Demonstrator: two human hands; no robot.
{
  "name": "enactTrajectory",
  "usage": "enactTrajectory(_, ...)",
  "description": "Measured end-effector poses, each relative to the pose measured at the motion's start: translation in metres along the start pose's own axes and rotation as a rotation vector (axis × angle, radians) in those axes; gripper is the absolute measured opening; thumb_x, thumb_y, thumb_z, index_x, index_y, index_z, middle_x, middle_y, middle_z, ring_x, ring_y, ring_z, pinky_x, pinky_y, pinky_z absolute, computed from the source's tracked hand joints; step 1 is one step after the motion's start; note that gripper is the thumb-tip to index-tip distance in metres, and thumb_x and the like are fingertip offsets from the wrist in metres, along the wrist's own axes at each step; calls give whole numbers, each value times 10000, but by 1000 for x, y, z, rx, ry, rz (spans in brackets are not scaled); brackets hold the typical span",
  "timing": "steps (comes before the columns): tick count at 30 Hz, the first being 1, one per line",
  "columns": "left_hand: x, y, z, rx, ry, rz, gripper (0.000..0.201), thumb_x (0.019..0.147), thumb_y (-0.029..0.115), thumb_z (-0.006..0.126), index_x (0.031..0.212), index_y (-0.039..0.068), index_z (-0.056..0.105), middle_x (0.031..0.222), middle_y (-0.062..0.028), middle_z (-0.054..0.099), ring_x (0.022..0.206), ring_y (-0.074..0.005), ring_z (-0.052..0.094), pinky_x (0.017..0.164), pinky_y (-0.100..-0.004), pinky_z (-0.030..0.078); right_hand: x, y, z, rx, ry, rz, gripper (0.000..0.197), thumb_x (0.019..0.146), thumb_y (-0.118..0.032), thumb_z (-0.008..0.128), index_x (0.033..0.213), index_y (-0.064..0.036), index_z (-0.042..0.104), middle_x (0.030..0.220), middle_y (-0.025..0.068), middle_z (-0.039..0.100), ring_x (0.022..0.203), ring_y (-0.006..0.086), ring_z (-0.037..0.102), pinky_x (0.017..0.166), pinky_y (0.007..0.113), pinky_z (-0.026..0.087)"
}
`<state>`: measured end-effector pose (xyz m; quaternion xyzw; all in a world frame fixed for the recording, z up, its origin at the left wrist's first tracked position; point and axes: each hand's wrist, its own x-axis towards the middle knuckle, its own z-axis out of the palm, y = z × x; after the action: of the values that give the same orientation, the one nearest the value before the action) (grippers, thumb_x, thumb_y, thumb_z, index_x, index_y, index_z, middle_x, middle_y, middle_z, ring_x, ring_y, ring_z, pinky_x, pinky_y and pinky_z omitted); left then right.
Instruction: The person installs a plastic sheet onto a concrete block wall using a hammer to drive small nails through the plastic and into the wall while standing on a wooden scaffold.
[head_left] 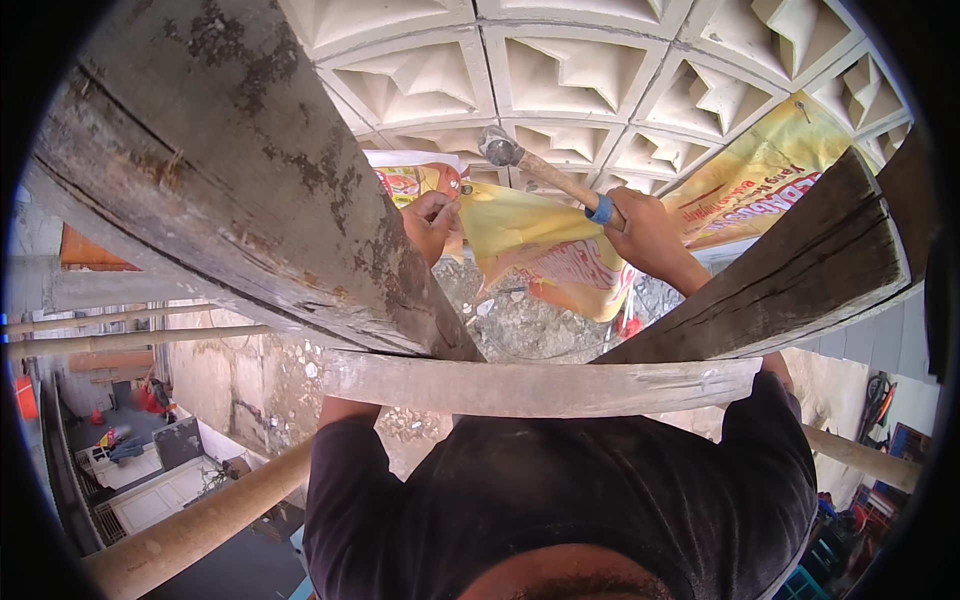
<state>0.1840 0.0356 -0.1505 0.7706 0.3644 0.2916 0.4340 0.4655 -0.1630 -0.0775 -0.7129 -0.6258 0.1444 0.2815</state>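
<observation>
My right hand (648, 235) grips a hammer (556, 180) by its wooden handle, with a blue band wrapped round it beside my fingers. The hammer's metal head points up and left, near the pale patterned block wall (575, 65). My left hand (432, 224) is pinched closed at the edge of a thick, weathered wooden beam (270, 170); what its fingertips hold, if anything, is too small to make out. Between my hands hangs a creased yellow and red printed banner (525, 235). Part of my right forearm is hidden behind a dark wooden beam (780, 265).
A wooden crosspiece (540, 385) runs across in front of my chest, over both arms. Rubble-strewn ground (520, 325) shows below the banner. Bamboo poles (200, 520) reach out at the lower left. Another banner piece (770, 175) lies against the wall at right.
</observation>
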Motion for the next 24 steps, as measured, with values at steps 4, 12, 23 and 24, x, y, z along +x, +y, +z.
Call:
enactTrajectory(4,12,-10,-6,-132,-350,-220,198,915,184,750,970,2,697,748,-100,708,601,-198,670,586,-288,509,-5,2,-9,-4,78,66,144,809,-54,668,913,6,588,805,231,618,763,467,604,680,520,459)
enactTrajectory(12,32,94,-46,669,60,806,399,809,380,827,1076,106,713,1082,-65,708,953,-275,679,788,-394,550,-12,8,-48,-20,335,209,140,835,-45,699,919,16,605,767,220,597,660,393,559,647,461,449)
enactTrajectory(23,104,131,-36,739,-318,701,293,835,320,753,1058,131,734,929,-110,733,967,-313,669,930,-453,462,10,-10,-100,-141,532,113,143,860,-60,716,985,-31,654,689,125,573,627,190,537,630,367,466)
enactTrajectory(24,106,133,-34,813,-296,687,244,845,311,740,1006,128,743,877,-108,726,912,-315,672,876,-459,480,10,-12,-102,-136,554,113,153,866,-63,715,1006,-33,661,701,128,587,633,188,545,635,360,473)
